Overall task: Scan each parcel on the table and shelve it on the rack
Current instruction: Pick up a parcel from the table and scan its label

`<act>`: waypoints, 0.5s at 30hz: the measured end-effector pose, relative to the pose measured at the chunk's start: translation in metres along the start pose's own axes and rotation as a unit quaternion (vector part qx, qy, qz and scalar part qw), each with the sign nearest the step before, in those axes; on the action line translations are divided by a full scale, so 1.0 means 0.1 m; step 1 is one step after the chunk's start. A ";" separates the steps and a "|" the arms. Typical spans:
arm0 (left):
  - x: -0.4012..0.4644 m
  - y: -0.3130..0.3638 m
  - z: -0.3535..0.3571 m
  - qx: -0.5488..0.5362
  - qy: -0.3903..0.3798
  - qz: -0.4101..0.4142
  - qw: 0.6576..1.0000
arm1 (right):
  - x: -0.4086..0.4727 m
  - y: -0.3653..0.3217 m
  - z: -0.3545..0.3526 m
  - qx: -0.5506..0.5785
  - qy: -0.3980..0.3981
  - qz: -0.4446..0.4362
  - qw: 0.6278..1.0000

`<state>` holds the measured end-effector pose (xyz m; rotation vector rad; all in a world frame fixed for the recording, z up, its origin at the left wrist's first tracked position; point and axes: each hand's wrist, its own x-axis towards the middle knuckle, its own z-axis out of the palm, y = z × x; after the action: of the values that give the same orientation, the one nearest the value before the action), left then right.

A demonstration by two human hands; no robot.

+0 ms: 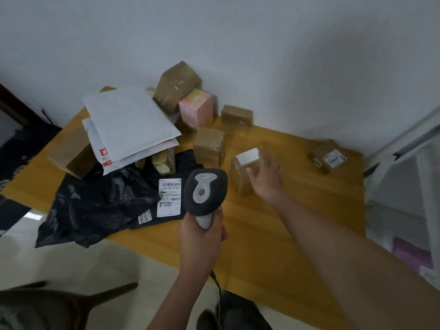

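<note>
Yellow wood forms the table (273, 234), which stands against a pale wall and carries a scatter of parcels.

Left hand (202, 236): curled around the light grey handle of a dark barcode scanner (206, 191). The scanner head is raised above the near part of the table, with its top face toward the camera. A dark cable (217, 285) runs down from below the hand.

Right hand (267, 175): fingers straight and spread, holding nothing. The hand is motion-blurred. It is over, or at, the right side of a small brown box (241, 172) with a white label on top; contact cannot be confirmed.

Parcel positions:
- Black plastic mailer bags (95, 206) lie at the near left edge. One bears a white shipping label (169, 197), just left of the scanner head.
- White padded envelopes (128, 125) are stacked behind the black bags, tilted over other items.
- One large brown box (71, 154) sits at the far left, partly under the envelopes.
- A tilted brown box (176, 86) leans at the wall, with a pink box (197, 107) beside it.
- Two more brown boxes (209, 145) (236, 116) stand near the centre.
- One labelled brown box (328, 158) lies alone at the far right, well apart from the others.

White rack framing (404, 148) stands at the right edge of the table.
</note>
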<state>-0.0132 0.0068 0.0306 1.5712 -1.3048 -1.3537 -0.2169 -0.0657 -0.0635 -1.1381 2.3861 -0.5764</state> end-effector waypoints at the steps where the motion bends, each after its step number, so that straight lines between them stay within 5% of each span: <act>1: 0.06 0.00 0.02 0.005 -0.001 -0.003 1.000 | 0.09 0.00 0.03 0.020 0.003 0.017 1.000; 15: 0.47 -0.03 0.34 0.046 -0.042 -0.020 0.998 | -0.08 0.71 -0.01 0.218 -0.044 0.170 0.960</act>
<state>-0.0469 -0.0339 0.0063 1.6246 -1.4130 -1.4159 -0.2564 -0.0181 -0.0990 -0.5389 2.1593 -0.8528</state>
